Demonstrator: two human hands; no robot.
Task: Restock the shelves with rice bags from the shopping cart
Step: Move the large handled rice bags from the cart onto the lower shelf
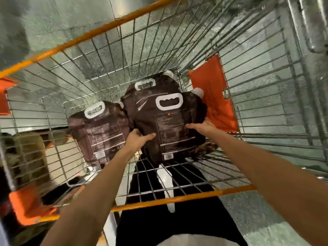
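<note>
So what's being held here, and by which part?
The front rice bag, gripped at its side edges by left hand and right hand; white handle untouched.

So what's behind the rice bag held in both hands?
Behind the held rice bag, a second dark bag shows its white handle, and two more white handle tips poke out beyond. Their bodies are covered, so the count is unclear.

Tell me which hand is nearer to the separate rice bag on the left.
Left. The left hand is just beside the separate rice bag; the right hand grips the front bag farther away.
</note>
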